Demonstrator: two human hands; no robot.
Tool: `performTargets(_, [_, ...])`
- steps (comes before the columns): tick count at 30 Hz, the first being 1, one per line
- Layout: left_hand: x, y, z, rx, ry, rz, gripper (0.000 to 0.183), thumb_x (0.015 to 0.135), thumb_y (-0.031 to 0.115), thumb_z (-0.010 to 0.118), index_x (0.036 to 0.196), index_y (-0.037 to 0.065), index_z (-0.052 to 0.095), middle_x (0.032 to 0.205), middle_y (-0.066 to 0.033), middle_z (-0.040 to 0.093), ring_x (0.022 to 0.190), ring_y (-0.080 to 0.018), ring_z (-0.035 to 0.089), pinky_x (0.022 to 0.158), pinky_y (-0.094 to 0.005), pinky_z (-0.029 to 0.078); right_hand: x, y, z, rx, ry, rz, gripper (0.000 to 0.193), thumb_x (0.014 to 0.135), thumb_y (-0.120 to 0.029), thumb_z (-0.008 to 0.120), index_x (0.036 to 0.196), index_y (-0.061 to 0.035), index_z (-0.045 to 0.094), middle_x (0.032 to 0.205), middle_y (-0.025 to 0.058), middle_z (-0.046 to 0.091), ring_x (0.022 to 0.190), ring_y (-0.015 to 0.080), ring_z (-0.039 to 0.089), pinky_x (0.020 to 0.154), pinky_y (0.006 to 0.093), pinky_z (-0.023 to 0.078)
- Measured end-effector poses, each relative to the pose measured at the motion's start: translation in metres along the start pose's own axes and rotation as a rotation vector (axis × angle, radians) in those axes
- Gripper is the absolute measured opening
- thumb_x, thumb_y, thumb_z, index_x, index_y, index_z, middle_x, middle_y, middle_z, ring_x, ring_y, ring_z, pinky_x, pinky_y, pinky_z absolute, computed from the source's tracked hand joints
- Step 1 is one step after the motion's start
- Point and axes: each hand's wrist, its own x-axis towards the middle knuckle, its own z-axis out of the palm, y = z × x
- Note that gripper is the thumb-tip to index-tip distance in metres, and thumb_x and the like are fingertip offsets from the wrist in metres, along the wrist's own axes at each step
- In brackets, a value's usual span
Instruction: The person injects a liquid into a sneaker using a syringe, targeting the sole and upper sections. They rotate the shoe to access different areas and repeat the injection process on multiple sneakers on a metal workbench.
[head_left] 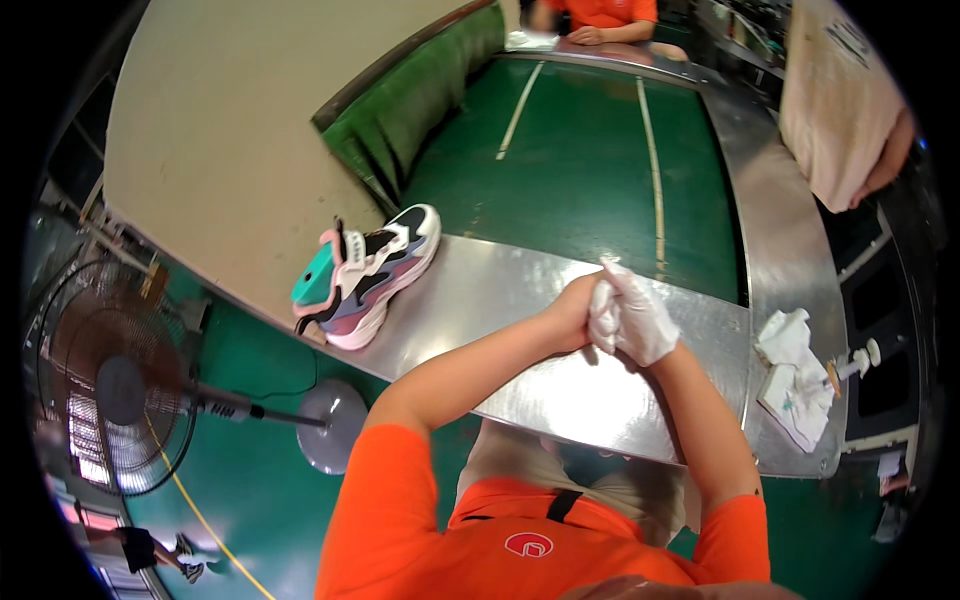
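My two hands meet over the metal ledge (530, 400) in front of me. My left hand (574, 314) is bare, and its fingers are hidden behind the glove. A white glove covers my right hand (642, 322), whose fingers are folded over the left hand. To the left on the ledge rests a chunky sneaker (372, 275) in white, black, pink and purple, with a teal piece at its collar. It lies apart from both hands, its toe pointing away to the right.
Beyond the ledge runs a green conveyor belt (580, 150) with white lines. White cloths (790, 375) lie on the right metal rail, beside a small dispenser (858, 358). A floor fan (120, 390) stands left. Another person (610, 15) sits at the far end; an arm with pale fabric (840, 100) is at upper right.
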Motion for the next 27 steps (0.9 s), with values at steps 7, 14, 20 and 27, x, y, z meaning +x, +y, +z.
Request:
performTargets(7, [0.008,-0.004,-0.01,-0.007,0.022,0.042,0.039,0.102,0.035,0.042,0.112,0.002,0.059,0.104,-0.0151,0.066,0.091,-0.0263,0.066,0.08,-0.0405,0.055,0.003,0.001,-0.004,0.027,-0.037,0.02,0.053,0.099,-0.042,0.053,0.066,-0.0007,0.061,0.05,0.0093,0.053,0.038,0.0191,0.05,0.036,0.0289,0.042])
performTargets(14, [0.01,-0.004,-0.014,0.021,-0.043,0.032,0.044,0.103,0.035,0.038,0.119,-0.001,0.058,0.113,-0.0166,0.064,0.101,-0.0281,0.064,0.089,-0.0408,0.052,0.002,0.001,-0.004,0.03,-0.065,0.013,0.053,0.1,-0.04,0.049,0.067,-0.0012,0.063,0.049,0.0093,0.055,0.036,0.0199,0.051,0.033,0.0288,0.042])
performTargets(20, [0.003,-0.001,-0.003,0.008,-0.017,0.019,0.045,0.103,0.034,0.035,0.122,-0.002,0.057,0.115,-0.017,0.063,0.104,-0.0284,0.063,0.093,-0.0406,0.051,0.001,-0.001,-0.004,0.003,-0.047,0.017,0.053,0.101,-0.04,0.049,0.065,-0.0016,0.059,0.05,0.0115,0.051,0.036,0.0229,0.048,0.035,0.0325,0.041])
performTargets(27, [0.01,-0.004,-0.014,0.036,-0.035,0.03,0.045,0.103,0.033,0.035,0.122,-0.002,0.057,0.116,-0.0169,0.063,0.106,-0.0288,0.062,0.094,-0.0412,0.051,0.002,0.002,-0.005,0.026,-0.072,0.004,0.054,0.1,-0.041,0.05,0.067,-0.0008,0.063,0.05,0.0098,0.055,0.036,0.0201,0.052,0.033,0.0289,0.042])
